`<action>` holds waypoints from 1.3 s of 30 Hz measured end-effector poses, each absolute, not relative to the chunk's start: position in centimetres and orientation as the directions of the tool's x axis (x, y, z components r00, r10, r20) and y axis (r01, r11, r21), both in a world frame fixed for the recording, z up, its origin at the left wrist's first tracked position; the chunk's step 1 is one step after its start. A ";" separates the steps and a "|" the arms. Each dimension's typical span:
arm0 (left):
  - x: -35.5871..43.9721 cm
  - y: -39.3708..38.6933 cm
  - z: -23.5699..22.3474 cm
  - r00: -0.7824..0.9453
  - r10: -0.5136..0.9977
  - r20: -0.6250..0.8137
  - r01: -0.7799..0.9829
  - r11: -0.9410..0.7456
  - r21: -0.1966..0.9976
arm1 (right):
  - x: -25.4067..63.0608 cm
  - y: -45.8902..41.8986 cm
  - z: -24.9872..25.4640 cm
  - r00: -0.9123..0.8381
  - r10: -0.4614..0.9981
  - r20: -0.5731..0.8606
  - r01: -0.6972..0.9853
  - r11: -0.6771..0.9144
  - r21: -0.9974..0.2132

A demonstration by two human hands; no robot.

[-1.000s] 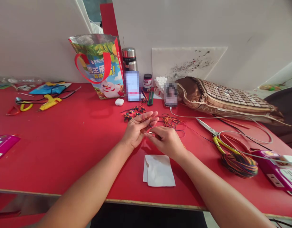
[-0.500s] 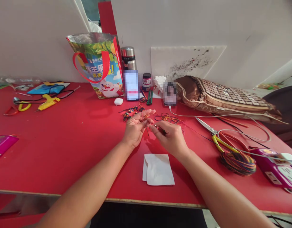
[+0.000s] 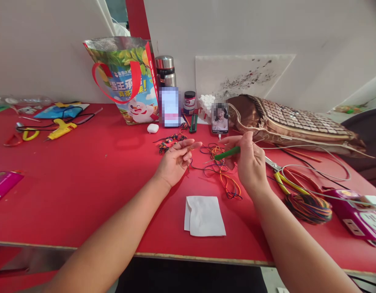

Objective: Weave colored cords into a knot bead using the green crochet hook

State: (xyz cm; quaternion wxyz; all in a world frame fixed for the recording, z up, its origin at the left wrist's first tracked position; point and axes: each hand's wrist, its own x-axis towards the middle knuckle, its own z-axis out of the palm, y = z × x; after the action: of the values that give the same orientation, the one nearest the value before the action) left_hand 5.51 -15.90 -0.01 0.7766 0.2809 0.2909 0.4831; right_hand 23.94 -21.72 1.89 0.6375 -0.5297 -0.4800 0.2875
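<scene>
Near the middle of the table, my left hand (image 3: 175,162) is closed with thumb and fingers pinching thin multicoloured cord (image 3: 201,167). The exact spot of the pinch is partly hidden by the fingers. To its right, my right hand (image 3: 251,160) grips a green-handled tool (image 3: 227,153) with a thin metal tip pointing left, towards my left hand. Under the tool, loops of orange and dark cord (image 3: 232,188) lie loose on the table. Just beyond my left hand is a knotted, multicoloured braided cord (image 3: 168,143).
A folded white tissue (image 3: 205,216) lies in front of me. Scissors (image 3: 279,173), a cord bundle (image 3: 310,208) and a purple power strip (image 3: 355,213) are at right. Behind stand a shopping bag (image 3: 126,87), phones (image 3: 170,108) and a brown bag (image 3: 285,122). A yellow glue gun (image 3: 62,129) lies left.
My right hand has moved right, away from my left hand, and the green-handled tool now shows plainly. Loose cord has spread nearer on the table. My left hand stays nearly in place.
</scene>
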 end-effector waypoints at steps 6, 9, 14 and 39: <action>5.7 -16.4 0.1 0.419 0.908 -0.026 -0.523 0.265 0.810 | 24.9 -21.6 2.0 0.318 0.924 0.215 -0.062 0.246 -0.967; 5.6 -16.3 0.0 0.423 0.906 -0.011 -0.505 0.246 0.827 | 26.1 -21.1 2.2 0.273 0.951 0.148 -0.210 0.209 -0.955; 5.4 -16.1 -0.3 0.415 0.910 -0.006 -0.493 0.231 0.839 | 25.8 -21.0 2.6 0.162 0.985 0.065 -0.410 0.127 -0.903; 5.2 -16.4 0.3 0.472 0.880 -0.059 -0.453 0.299 0.840 | 24.4 -21.0 0.6 0.113 0.985 0.129 -0.282 0.156 -0.947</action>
State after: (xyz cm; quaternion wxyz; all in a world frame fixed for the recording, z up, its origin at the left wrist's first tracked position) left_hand 5.23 -16.40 0.35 0.7601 0.3978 0.2684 0.4382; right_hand 24.38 -21.04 0.62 0.6256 -0.4066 -0.4322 0.5065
